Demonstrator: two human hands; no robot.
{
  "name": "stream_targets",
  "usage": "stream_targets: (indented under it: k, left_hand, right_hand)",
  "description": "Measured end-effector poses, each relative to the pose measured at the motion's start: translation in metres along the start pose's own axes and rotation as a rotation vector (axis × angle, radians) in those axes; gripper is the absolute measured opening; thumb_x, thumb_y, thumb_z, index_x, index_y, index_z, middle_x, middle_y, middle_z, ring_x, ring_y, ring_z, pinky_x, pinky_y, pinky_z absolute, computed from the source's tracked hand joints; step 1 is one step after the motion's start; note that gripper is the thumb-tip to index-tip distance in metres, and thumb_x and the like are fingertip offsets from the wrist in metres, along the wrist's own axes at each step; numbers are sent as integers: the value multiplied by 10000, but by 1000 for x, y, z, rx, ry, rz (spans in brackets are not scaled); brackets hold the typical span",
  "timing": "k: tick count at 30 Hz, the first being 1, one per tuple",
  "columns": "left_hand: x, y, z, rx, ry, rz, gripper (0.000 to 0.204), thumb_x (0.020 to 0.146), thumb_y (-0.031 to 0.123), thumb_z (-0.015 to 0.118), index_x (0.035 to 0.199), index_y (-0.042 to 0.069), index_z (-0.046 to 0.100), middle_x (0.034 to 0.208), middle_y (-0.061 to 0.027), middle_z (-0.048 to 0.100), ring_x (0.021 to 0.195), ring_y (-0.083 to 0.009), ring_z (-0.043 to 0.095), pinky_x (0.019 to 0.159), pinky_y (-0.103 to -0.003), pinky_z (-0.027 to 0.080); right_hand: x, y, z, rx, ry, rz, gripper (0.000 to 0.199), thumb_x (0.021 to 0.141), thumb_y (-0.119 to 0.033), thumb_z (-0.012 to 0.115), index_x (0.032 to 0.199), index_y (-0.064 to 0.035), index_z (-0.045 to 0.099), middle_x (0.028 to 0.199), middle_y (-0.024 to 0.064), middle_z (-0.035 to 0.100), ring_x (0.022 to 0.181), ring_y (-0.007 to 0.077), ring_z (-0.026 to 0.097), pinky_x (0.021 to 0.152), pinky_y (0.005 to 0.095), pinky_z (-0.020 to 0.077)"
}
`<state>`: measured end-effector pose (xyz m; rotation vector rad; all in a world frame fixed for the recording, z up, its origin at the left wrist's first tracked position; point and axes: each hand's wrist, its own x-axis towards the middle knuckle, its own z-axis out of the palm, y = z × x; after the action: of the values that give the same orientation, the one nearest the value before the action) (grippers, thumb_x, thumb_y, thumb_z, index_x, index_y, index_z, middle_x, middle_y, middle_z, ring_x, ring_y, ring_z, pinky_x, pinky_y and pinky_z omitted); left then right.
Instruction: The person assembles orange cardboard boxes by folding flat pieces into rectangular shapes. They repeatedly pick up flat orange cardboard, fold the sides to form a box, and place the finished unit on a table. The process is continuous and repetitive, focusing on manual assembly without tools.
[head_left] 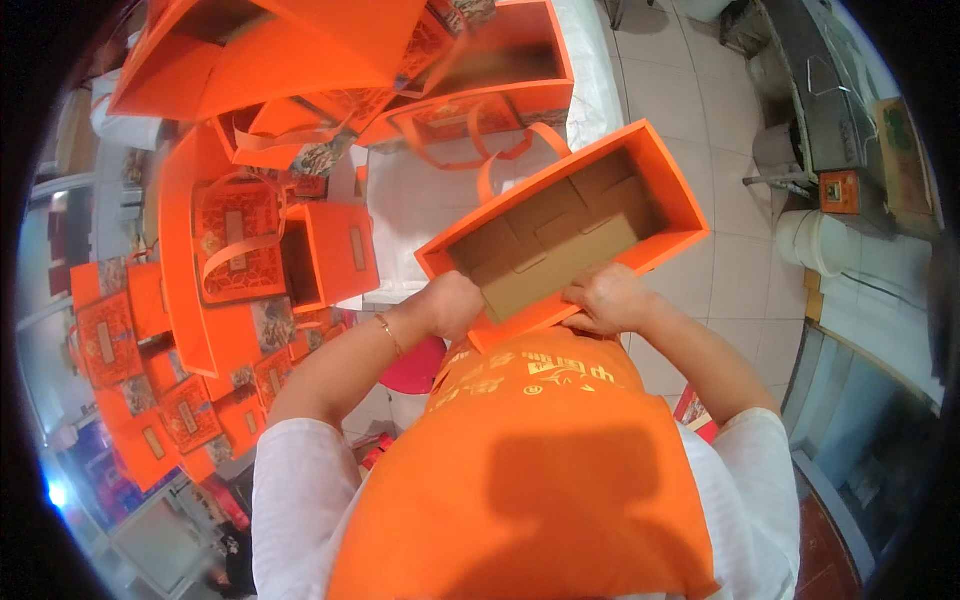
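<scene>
An open, bright orange gift box point(660, 190) tilts in front of my orange apron, its mouth facing up toward me. Its inside bottom is bare brown cardboard with interlocked flaps. My left hand point(455, 303) grips its near left corner, fingertips mostly hidden. On the near rim my right hand point(610, 298) is closed, with the thumb and some fingers inside the wall and others below it. An orange ribbon handle point(545, 137) loops out from the box's far side.
Another open orange box point(565, 60) with ribbon handles stands on a white-covered table point(400, 210) beyond. Several orange boxes point(345, 255) crowd the left side, stacked lower down too. A red stool point(415, 368) is below my left forearm. White buckets point(815, 243) stand at the right wall.
</scene>
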<state>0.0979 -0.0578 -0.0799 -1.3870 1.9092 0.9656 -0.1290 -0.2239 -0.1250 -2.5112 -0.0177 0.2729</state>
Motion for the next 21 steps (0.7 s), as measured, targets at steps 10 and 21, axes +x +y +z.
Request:
stream_targets:
  k: [10, 21]
  left_hand:
    - [10, -6, 34, 134, 254, 61, 291, 647, 305, 747, 832, 84, 710, 975, -81, 679, 1013, -262, 617, 917, -401, 434]
    - [4, 4, 29, 84, 22, -66, 112, 710, 165, 641, 790, 106, 693, 899, -64, 693, 925, -209, 646, 831, -332, 457]
  right_hand:
    - [4, 1, -16, -87, -74, 33, 418, 723, -482, 696, 847, -84, 675, 776, 87, 620, 811, 269, 616, 666, 390, 502]
    - [-1, 9, 9, -128, -38, -82, 235, 727, -276, 715, 873, -96, 675, 732, 75, 621, 789, 262, 629, 661, 377, 513]
